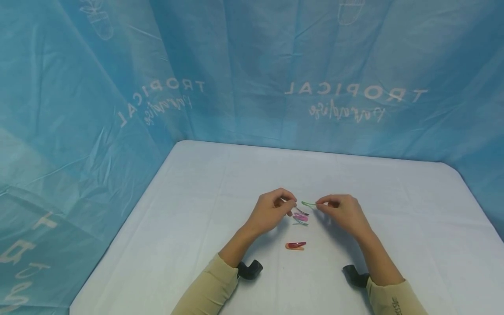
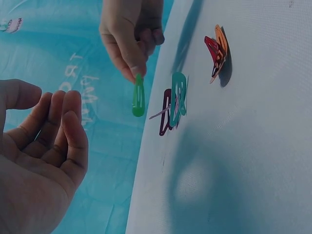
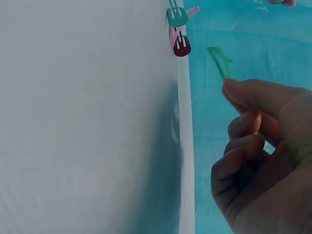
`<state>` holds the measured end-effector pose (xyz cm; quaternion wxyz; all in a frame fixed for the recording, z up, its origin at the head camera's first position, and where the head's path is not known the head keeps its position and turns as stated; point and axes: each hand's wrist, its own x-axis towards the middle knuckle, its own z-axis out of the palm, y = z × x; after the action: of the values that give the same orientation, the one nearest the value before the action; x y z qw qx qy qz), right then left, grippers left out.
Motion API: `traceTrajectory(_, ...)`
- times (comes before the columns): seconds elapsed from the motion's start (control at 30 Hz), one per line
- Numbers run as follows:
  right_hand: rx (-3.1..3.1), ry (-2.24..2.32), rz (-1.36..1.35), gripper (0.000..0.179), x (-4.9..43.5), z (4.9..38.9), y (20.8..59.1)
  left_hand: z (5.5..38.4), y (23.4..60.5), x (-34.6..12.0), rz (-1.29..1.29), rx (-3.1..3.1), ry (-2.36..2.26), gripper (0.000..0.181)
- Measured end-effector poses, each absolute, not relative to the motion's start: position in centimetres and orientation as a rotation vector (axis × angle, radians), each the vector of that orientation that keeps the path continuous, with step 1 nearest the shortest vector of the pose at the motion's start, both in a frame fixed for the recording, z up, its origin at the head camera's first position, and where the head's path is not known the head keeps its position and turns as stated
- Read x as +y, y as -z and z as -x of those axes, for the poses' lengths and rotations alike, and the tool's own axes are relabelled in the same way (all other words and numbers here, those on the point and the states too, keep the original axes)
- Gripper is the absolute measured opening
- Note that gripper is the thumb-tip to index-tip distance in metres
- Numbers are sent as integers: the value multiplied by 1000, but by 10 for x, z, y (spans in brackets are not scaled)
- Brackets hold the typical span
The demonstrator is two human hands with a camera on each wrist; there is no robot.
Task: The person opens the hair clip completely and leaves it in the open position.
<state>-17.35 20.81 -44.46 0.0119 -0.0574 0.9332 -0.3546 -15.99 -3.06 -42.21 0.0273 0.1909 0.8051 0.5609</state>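
My right hand [image 1: 342,212] pinches a green snap hair clip [image 2: 138,100] by one end, thumb against finger. The clip hangs above the table in the left wrist view, and its two arms stand apart in the right wrist view. My left hand [image 2: 46,151] holds nothing; its fingers are loosely bent with a gap to the thumb. Just beside it in the head view is a small pile: a dark purple clip [image 2: 165,112], a pink clip [image 1: 301,216] and a teal clip [image 2: 178,97]. The pink one is partly hidden in the left wrist view.
Nearer the person lie a red clip [image 1: 296,245] and an orange clip [image 2: 222,41], touching each other. Everything rests on a white table [image 1: 236,183]. A blue printed curtain [image 1: 252,65] surrounds its back and left side. Black wrist devices [image 1: 252,270] sit at both sleeves.
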Motion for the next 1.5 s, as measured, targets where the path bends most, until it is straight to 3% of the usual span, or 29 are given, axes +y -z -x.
traceTrajectory(0.6,2952,929,208,15,205,171,448,159,422,-30,-614,2504,-1709,18)
traceTrajectory(1.5,2874,909,288,15,200,172,445,161,422,-31,-587,2529,-1697,14)
